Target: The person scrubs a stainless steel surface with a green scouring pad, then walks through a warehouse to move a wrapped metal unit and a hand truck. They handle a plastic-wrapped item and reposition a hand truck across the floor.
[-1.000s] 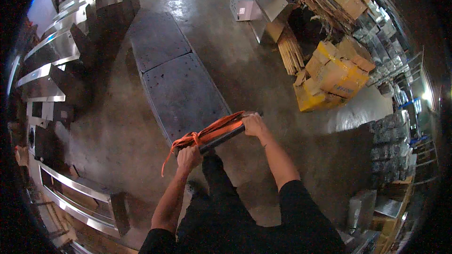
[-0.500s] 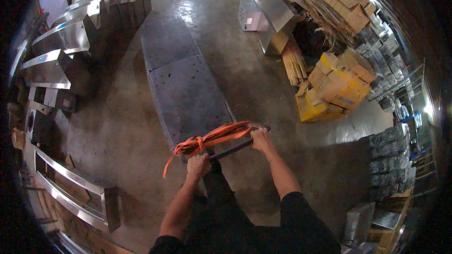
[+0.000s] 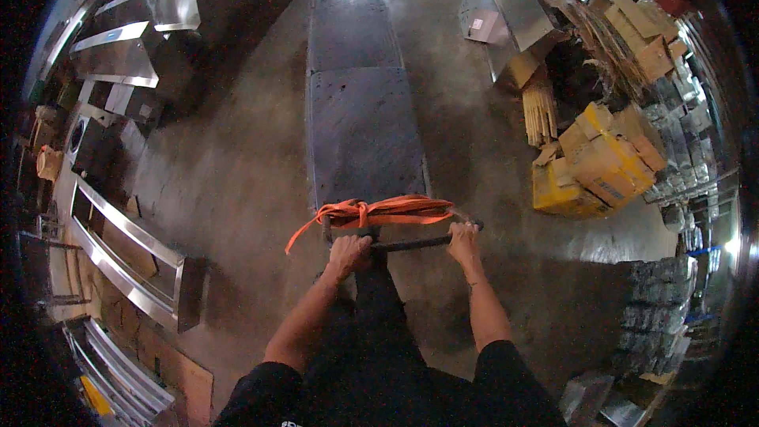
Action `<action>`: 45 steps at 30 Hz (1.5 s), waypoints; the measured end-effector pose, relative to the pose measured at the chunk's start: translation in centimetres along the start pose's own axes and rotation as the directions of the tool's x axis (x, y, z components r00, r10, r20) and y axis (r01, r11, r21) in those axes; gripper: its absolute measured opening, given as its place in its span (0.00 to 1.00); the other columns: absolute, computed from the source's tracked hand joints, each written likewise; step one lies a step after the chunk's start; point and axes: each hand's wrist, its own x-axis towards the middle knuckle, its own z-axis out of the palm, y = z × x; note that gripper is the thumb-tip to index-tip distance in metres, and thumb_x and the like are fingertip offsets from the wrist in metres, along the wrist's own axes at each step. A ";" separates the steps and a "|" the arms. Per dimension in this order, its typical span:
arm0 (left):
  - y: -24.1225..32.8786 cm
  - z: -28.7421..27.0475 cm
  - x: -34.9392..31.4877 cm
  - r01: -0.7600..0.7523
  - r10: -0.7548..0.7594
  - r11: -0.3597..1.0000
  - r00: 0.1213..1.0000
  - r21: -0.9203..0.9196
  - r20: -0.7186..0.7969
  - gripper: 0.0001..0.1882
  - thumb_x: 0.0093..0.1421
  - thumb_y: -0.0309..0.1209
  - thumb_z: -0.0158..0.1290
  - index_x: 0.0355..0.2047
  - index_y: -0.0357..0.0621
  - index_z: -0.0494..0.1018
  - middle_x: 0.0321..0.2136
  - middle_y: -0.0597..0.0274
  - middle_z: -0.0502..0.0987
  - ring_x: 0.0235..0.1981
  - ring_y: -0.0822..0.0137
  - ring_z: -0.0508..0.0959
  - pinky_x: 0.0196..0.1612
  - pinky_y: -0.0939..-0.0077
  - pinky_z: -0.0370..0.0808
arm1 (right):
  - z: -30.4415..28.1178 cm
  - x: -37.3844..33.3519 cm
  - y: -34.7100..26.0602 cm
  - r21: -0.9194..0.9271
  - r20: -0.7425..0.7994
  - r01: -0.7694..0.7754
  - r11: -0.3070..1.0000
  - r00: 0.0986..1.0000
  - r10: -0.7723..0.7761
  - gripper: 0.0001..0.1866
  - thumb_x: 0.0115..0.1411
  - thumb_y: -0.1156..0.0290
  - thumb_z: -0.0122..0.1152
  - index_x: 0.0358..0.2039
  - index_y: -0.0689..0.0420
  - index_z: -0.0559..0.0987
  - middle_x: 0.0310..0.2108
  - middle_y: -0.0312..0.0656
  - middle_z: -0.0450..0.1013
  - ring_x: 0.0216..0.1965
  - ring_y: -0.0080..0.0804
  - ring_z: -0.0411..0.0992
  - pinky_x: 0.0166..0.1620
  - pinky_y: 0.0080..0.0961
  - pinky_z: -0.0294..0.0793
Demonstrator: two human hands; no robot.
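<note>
Both my hands are closed around the dark push handle [image 3: 415,244] of a flatbed cart. My left hand [image 3: 348,256] grips it toward its left end, and my right hand [image 3: 464,242] holds the right end near the corner. An orange strap [image 3: 407,209] is bundled and knotted along the handle frame just beyond my hands, one loose tail hanging off to the left. Ahead stretches the cart's long grey deck [image 3: 364,130], flat and scuffed, with a seam across it and nothing loaded on it.
Stainless steel cabinets [image 3: 118,55] line the left side, with an open metal frame [image 3: 126,241] nearer me. On the right stand a steel unit [image 3: 518,12], a bundle of wooden strips [image 3: 540,111], taped cardboard boxes [image 3: 605,162] and stacked wrapped goods [image 3: 656,300]. Concrete floor [image 3: 237,150] runs along both sides of the cart.
The cart, earlier slanting toward the upper left, now points nearly straight ahead, its handle more level. The surroundings have shifted in view. Both hands have kept their hold.
</note>
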 end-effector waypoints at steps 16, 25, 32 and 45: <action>-3.4 -5.4 1.6 -0.134 0.168 0.983 0.929 0.123 -0.329 0.09 0.55 0.33 0.58 0.36 0.47 0.76 0.31 0.53 0.81 0.32 0.52 0.82 0.30 0.54 0.76 | -4.9 0.5 -6.7 0.057 0.015 -0.099 0.993 0.995 0.098 0.17 0.47 0.73 0.71 0.38 0.58 0.77 0.39 0.49 0.78 0.49 0.51 0.73 0.57 0.51 0.66; -5.9 -5.8 2.3 0.117 -0.028 0.955 0.950 0.272 -0.310 0.09 0.59 0.31 0.50 0.39 0.48 0.77 0.40 0.58 0.81 0.47 0.56 0.79 0.54 0.49 0.67 | -5.7 3.6 -8.5 0.007 0.085 -0.055 0.998 0.995 0.054 0.21 0.49 0.65 0.71 0.42 0.57 0.76 0.42 0.54 0.77 0.48 0.54 0.74 0.55 0.52 0.68; -7.3 -8.5 0.8 0.156 -0.117 0.947 0.982 0.282 -0.150 0.09 0.58 0.32 0.55 0.39 0.50 0.79 0.42 0.61 0.82 0.51 0.59 0.78 0.56 0.50 0.67 | -8.8 5.3 -8.4 0.225 0.487 0.056 0.973 0.858 -0.162 0.19 0.52 0.59 0.67 0.40 0.56 0.77 0.35 0.59 0.78 0.40 0.60 0.78 0.46 0.54 0.76; -6.9 -8.0 1.6 0.380 -0.290 0.860 0.913 0.341 -0.286 0.09 0.54 0.38 0.57 0.35 0.53 0.81 0.38 0.61 0.81 0.49 0.58 0.77 0.54 0.53 0.68 | -9.9 9.7 -8.0 0.414 0.572 0.262 0.872 0.670 -0.473 0.24 0.56 0.50 0.60 0.43 0.56 0.81 0.39 0.57 0.79 0.44 0.60 0.76 0.46 0.49 0.75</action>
